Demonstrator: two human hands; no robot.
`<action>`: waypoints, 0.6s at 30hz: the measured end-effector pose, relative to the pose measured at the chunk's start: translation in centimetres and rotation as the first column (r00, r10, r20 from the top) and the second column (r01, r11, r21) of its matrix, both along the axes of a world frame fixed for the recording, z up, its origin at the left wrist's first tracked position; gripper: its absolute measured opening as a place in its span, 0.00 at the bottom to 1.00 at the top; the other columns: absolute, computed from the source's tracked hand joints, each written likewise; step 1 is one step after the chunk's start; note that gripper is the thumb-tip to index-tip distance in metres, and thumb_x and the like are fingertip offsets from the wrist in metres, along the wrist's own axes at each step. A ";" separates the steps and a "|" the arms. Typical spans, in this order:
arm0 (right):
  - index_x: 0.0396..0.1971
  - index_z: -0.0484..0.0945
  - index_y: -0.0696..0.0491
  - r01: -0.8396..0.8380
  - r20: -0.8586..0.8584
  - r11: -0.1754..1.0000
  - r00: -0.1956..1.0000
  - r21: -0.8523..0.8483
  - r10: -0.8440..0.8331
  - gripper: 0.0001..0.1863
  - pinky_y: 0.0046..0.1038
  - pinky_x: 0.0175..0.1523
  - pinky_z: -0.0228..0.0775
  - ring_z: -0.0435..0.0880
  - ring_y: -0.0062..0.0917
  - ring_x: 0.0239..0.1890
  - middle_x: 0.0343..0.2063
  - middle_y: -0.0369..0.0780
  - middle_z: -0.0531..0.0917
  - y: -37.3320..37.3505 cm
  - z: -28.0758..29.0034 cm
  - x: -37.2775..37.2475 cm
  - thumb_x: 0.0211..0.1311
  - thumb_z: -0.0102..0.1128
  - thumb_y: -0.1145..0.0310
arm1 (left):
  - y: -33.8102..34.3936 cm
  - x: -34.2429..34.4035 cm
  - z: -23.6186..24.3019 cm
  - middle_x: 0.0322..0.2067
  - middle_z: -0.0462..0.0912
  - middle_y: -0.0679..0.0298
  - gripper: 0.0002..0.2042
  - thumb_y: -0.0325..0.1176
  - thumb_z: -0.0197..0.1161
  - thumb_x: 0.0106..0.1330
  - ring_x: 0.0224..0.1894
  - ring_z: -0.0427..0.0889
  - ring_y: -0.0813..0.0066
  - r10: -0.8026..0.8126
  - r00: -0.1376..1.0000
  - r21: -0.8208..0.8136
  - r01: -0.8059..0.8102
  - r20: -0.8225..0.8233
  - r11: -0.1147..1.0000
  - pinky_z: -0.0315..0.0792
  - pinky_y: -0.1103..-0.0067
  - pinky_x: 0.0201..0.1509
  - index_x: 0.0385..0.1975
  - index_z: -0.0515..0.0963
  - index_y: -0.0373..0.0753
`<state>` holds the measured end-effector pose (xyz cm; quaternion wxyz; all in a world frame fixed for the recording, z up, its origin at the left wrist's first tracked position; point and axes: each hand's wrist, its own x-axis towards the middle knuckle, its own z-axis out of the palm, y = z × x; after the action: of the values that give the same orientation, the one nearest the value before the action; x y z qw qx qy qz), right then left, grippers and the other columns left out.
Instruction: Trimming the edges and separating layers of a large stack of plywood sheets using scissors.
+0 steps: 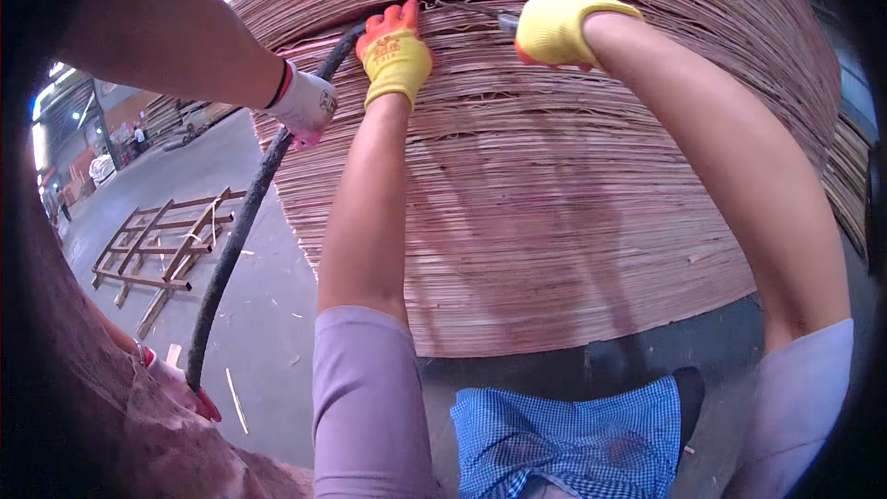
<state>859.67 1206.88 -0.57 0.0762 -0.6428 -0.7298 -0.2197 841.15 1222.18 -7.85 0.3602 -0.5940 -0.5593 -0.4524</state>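
A tall stack of thin wood veneer sheets (pixel 554 222) fills the middle of the view. My left hand (pixel 395 54), in a yellow glove with orange fingers, presses its spread fingertips against the sheet edges high on the stack. Beside it, a long black pole (pixel 242 226) runs up to the stack edge, its upper end partly hidden. My right hand (pixel 565 30), gloved the same way, is closed round a thin tool with a grey metal part (pixel 507 23). A thin dark length reaches from this tool toward my left hand; its exact kind is unclear.
A co-worker's white-gloved hand (pixel 308 109) grips the pole, and their other hand (pixel 185 390) is at its lower end. A wooden frame (pixel 166 240) lies on the grey floor at left, with wood scraps around. A blue checked cloth (pixel 568 439) covers my front.
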 end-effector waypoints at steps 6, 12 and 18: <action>0.36 0.76 0.53 0.026 -0.283 0.981 0.956 -0.194 -0.081 0.13 0.43 0.32 0.73 0.76 0.33 0.23 0.28 0.43 0.77 -1.2 0.7 -3.2 0.52 0.55 0.63 | 0.2 -0.7 0.2 0.50 0.80 0.66 0.28 0.38 0.73 0.46 0.56 0.78 0.58 0.001 1.000 0.005 -0.001 -0.022 1.000 0.76 0.63 0.52 0.52 0.77 0.54; 0.48 0.79 0.56 0.144 0.054 0.985 0.989 -0.097 -0.140 0.21 0.42 0.34 0.75 0.81 0.36 0.28 0.35 0.48 0.83 -1.5 0.2 -5.6 0.54 0.55 0.64 | 0.2 -0.9 0.0 0.51 0.80 0.66 0.27 0.37 0.71 0.48 0.57 0.77 0.60 -0.034 0.999 0.002 0.034 -0.010 0.999 0.74 0.62 0.53 0.52 0.77 0.53; 0.47 0.82 0.44 0.258 0.327 0.966 0.915 -0.019 -0.238 0.17 0.46 0.50 0.72 0.82 0.40 0.46 0.49 0.49 0.81 8.1 0.7 -7.0 0.56 0.62 0.59 | 0.2 -0.8 0.7 0.50 0.81 0.66 0.25 0.36 0.70 0.49 0.56 0.78 0.60 -0.018 1.000 -0.011 0.018 -0.023 1.000 0.74 0.61 0.52 0.51 0.77 0.52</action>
<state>852.63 1214.96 0.10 -0.0920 -0.6877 -0.6515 -0.3070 840.34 1222.42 -7.13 0.3591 -0.6062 -0.5522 -0.4457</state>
